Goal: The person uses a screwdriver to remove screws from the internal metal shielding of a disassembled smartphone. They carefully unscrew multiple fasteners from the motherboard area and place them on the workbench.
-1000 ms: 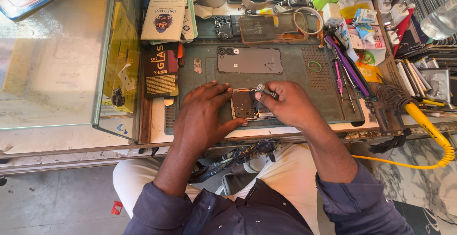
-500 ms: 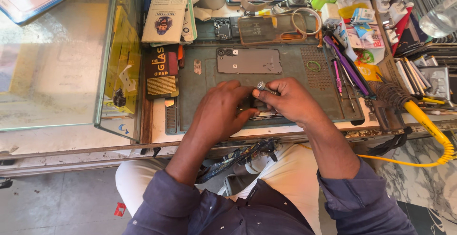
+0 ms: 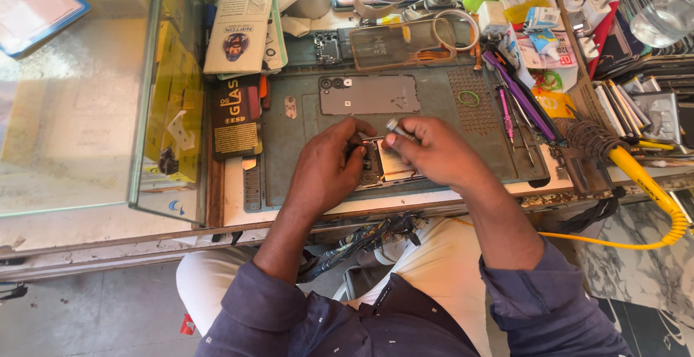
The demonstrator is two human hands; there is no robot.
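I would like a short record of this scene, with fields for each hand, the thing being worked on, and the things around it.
left hand: left hand rests on the opened phone, holding it down
right hand: right hand grips a small metal tool over the phone
surface: green work mat
behind the hands: grey back cover lying flat
right side: purple tool, yellow coiled cable
left side: glass case

The opened phone lies on the work mat, between the left hand and right hand. Its detached back cover lies behind it. The glass case stands left of the mat; the tools lie right.
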